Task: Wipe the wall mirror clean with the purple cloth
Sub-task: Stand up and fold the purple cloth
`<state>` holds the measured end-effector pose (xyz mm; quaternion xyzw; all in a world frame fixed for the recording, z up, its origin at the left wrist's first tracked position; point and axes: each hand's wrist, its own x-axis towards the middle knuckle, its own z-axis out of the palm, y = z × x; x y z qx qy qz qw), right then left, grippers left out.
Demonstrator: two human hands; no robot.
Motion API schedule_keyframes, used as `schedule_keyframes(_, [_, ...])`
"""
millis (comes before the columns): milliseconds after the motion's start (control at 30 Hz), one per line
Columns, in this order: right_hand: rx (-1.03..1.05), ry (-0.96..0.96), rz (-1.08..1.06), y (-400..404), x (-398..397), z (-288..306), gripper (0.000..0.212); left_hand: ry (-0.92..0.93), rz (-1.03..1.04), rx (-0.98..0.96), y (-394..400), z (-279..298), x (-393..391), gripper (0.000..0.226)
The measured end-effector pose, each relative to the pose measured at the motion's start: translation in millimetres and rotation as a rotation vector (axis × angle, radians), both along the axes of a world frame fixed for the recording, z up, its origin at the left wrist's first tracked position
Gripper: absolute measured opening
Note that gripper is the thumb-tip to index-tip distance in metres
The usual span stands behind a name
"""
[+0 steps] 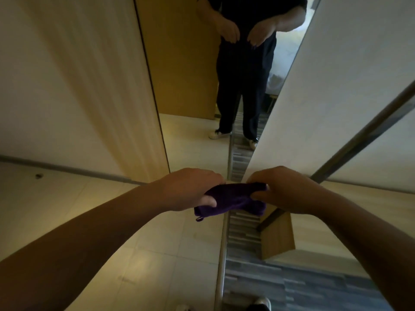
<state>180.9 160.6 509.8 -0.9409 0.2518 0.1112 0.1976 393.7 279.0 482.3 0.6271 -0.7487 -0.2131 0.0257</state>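
Nearest to me, both forearms reach forward, bare to the edge of view. The left hand [190, 187] has its fingers curled over one end of the purple cloth [233, 198], thumb pressed on its near face. The right hand [278, 189] pinches the other end, thumb under, fingers folded over the top. The cloth is bunched between the two hands, held in the air in front of the mirror and above the floor, not touching the glass as far as I can tell.

Handling judgement: the cloth looks soft, light and limp, a plush microfibre type with a small hanging loop [199, 218] at its lower left corner. It sags and folds on itself, so it should be gathered into a flat pad under the palm rather than held by an edge. It should not slip in a dry grip.

Below, the floor is pale glossy tile [157, 254] on the left and grey striped carpet [292, 288] on the right, split by a metal strip.

Farther off stands the wall mirror [190, 86], a tall flat pane with a thin dark edge, set beside a pale matte wall [67, 75]. I judge the glass hard, smooth and breakable; moderate pressure suffices. It reflects the person's dark clothing and both hands.
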Motion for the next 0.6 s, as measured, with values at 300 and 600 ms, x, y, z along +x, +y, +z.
schedule_keyframes(300, [0.055,-0.062,-0.239,-48,-112,-25,0.008,-0.038,-0.067,-0.036,-82,-13,-89,0.019])
schedule_keyframes(600, [0.257,-0.024,-0.455,-112,-250,-115,0.009,0.001,-0.198,0.134,-178,-90,-218,0.023])
